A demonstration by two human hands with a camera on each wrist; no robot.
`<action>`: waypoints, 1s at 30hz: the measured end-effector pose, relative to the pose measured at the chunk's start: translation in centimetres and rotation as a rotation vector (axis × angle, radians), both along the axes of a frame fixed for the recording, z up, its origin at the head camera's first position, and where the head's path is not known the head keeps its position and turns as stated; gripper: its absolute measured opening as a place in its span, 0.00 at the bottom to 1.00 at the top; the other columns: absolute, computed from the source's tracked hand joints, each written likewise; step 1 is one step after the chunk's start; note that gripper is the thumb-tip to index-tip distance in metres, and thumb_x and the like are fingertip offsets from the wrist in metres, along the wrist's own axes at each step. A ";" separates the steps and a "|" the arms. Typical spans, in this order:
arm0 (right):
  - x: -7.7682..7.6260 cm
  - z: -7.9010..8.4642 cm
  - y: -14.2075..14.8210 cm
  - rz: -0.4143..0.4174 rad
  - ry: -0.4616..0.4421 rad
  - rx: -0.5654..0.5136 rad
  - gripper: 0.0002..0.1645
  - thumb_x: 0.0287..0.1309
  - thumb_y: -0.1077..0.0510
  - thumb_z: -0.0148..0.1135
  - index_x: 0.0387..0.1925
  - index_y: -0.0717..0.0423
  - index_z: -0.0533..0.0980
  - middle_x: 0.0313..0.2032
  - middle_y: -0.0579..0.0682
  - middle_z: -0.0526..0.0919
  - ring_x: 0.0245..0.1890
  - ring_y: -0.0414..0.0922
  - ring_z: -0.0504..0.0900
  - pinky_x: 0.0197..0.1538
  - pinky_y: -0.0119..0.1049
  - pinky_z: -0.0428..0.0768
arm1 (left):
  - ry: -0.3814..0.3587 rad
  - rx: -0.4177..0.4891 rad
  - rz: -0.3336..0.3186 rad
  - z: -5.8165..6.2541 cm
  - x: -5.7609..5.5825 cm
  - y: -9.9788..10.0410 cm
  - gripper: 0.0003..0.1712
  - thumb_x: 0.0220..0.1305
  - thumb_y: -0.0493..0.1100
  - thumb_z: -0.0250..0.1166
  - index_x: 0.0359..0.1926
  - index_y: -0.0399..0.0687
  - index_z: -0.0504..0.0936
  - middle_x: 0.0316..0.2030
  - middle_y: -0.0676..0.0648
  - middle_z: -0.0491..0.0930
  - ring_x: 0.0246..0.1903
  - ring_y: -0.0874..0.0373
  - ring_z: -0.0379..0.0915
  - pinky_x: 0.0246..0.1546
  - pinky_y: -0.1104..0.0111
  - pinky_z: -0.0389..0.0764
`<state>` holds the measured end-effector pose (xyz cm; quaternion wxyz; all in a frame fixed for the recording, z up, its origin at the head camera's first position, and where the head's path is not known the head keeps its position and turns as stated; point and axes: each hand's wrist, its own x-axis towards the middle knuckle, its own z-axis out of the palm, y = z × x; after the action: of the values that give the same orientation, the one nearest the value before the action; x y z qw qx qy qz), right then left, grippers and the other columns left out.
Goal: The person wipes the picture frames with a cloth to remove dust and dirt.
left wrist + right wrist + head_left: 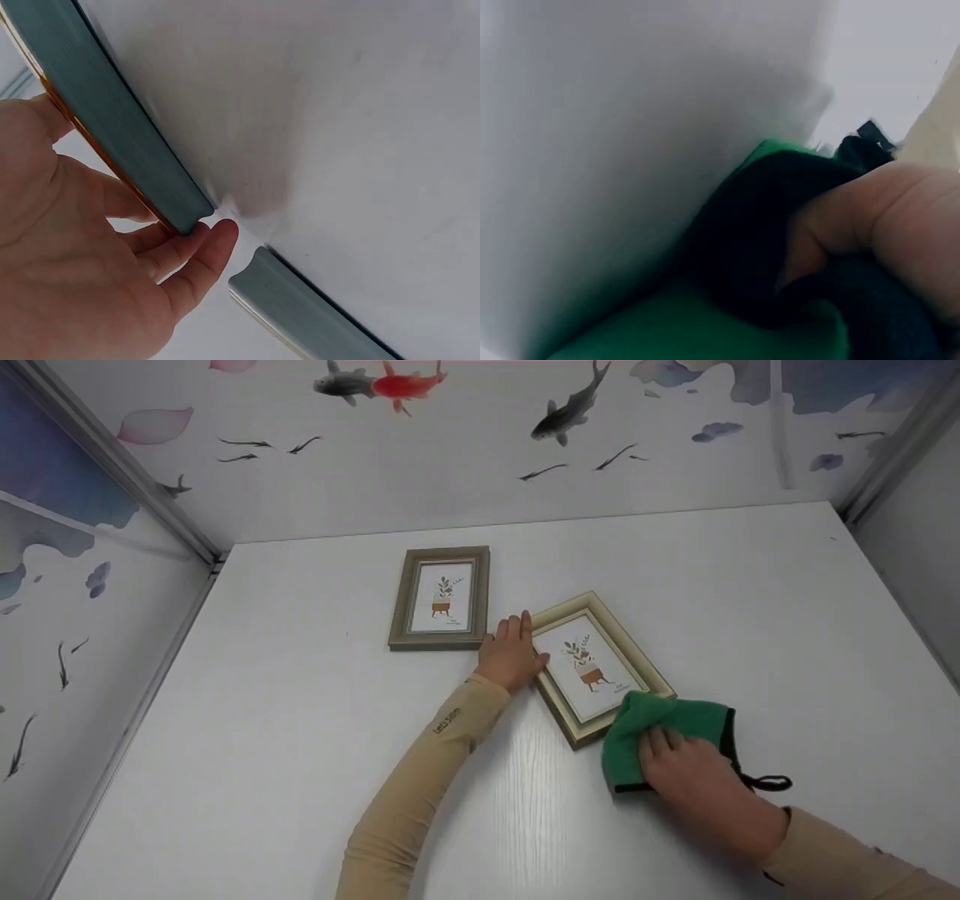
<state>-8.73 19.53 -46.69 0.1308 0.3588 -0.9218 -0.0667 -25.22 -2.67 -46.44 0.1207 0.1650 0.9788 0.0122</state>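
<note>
A gold picture frame (634, 641) with a plant print lies turned at an angle on the white table. My left hand (511, 654) holds its left corner, thumb on one edge and fingers on another. In the left wrist view the left hand (97, 247) has gently bent fingers against the side of the frame (112, 120). My right hand (701, 784) grips a green cloth (701, 718) with black trim and a loop, bunched over the frame's lower right corner. From the right wrist, the right hand's fingers (885, 217) press into the cloth's folds (705, 330).
A second, browner picture frame (401, 600) with a similar print lies just left of and behind the first, close to my left hand. The white table (247, 720) meets a back wall (450, 472) painted with fish. Side panels (45, 675) stand left and right.
</note>
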 end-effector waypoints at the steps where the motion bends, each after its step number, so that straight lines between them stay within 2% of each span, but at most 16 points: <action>1: 0.1 0.0 -0.6 0.055 0.011 0.015 0.20 0.42 0.68 0.74 0.39 0.73 0.78 0.34 0.62 0.82 0.28 0.50 0.81 0.21 0.35 0.77 | 0.002 0.001 0.002 0.0 0.0 0.0 0.44 0.72 0.60 0.48 0.74 0.36 0.46 0.68 0.39 0.58 0.68 0.49 0.52 0.63 0.57 0.62; 5: 0.5 0.2 -2.4 0.293 0.056 0.033 0.22 0.44 0.62 0.75 0.43 0.67 0.81 0.39 0.58 0.84 0.36 0.48 0.84 0.31 0.35 0.82 | 0.008 0.006 0.007 0.0 0.1 0.1 0.45 0.72 0.61 0.48 0.75 0.36 0.45 0.68 0.39 0.57 0.68 0.49 0.52 0.64 0.57 0.61; 7: 0.4 0.2 -2.9 0.384 0.036 0.017 0.23 0.44 0.60 0.75 0.45 0.63 0.81 0.42 0.56 0.85 0.39 0.47 0.84 0.35 0.35 0.82 | 0.006 0.013 0.011 0.0 0.1 0.1 0.45 0.72 0.61 0.48 0.75 0.37 0.45 0.69 0.39 0.57 0.68 0.49 0.51 0.64 0.57 0.61; 10: -0.1 0.2 -2.5 0.481 -0.032 -0.040 0.25 0.45 0.62 0.74 0.49 0.59 0.81 0.46 0.52 0.84 0.43 0.45 0.83 0.39 0.35 0.81 | -0.012 0.020 0.019 0.0 0.1 0.2 0.45 0.72 0.61 0.48 0.75 0.37 0.43 0.70 0.39 0.55 0.69 0.49 0.49 0.65 0.57 0.59; 12: -0.5 0.2 -1.7 0.506 -0.093 -0.077 0.28 0.44 0.65 0.73 0.51 0.57 0.79 0.48 0.51 0.83 0.46 0.45 0.82 0.42 0.36 0.81 | -0.024 0.024 0.020 0.0 0.1 0.2 0.45 0.72 0.61 0.48 0.75 0.37 0.43 0.70 0.40 0.54 0.69 0.49 0.48 0.66 0.57 0.58; 14: -0.9 0.2 -0.6 0.498 -0.141 -0.100 0.31 0.43 0.67 0.73 0.54 0.57 0.78 0.50 0.50 0.82 0.48 0.46 0.81 0.44 0.38 0.81 | -0.030 0.025 0.017 0.0 0.0 0.2 0.45 0.72 0.61 0.48 0.75 0.37 0.42 0.71 0.39 0.54 0.70 0.49 0.48 0.66 0.57 0.57; 16: -1.4 0.3 0.6 0.457 -0.174 -0.121 0.33 0.42 0.69 0.73 0.54 0.56 0.77 0.51 0.50 0.82 0.49 0.47 0.81 0.44 0.41 0.81 | -0.032 0.028 0.010 0.0 0.0 0.1 0.45 0.72 0.61 0.48 0.75 0.37 0.42 0.71 0.39 0.53 0.70 0.49 0.48 0.66 0.57 0.57; 22: -2.5 0.3 4.1 0.317 -0.199 -0.150 0.37 0.36 0.71 0.76 0.54 0.54 0.78 0.51 0.50 0.81 0.48 0.49 0.81 0.39 0.44 0.82 | -0.036 0.045 0.002 0.1 -0.1 0.1 0.44 0.72 0.60 0.49 0.75 0.37 0.44 0.70 0.39 0.54 0.69 0.49 0.48 0.65 0.56 0.59; 26: -2.8 0.3 5.9 0.233 -0.183 -0.160 0.36 0.34 0.72 0.77 0.51 0.54 0.79 0.49 0.51 0.82 0.47 0.50 0.81 0.35 0.45 0.82 | -0.046 0.065 0.008 0.3 -0.1 0.0 0.44 0.72 0.59 0.49 0.75 0.37 0.45 0.70 0.39 0.54 0.69 0.49 0.47 0.65 0.55 0.59; 30: -2.6 0.6 7.1 0.139 -0.130 -0.167 0.35 0.29 0.71 0.79 0.47 0.57 0.81 0.46 0.53 0.83 0.44 0.51 0.82 0.31 0.45 0.82 | -0.058 0.064 0.010 0.3 -0.1 0.0 0.44 0.72 0.59 0.49 0.75 0.38 0.44 0.70 0.40 0.53 0.70 0.49 0.46 0.66 0.55 0.57</action>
<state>-11.38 26.63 -46.09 0.1047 0.4134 -0.9035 0.0428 -25.37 -2.70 -46.16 0.1434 0.1633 0.9749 0.0490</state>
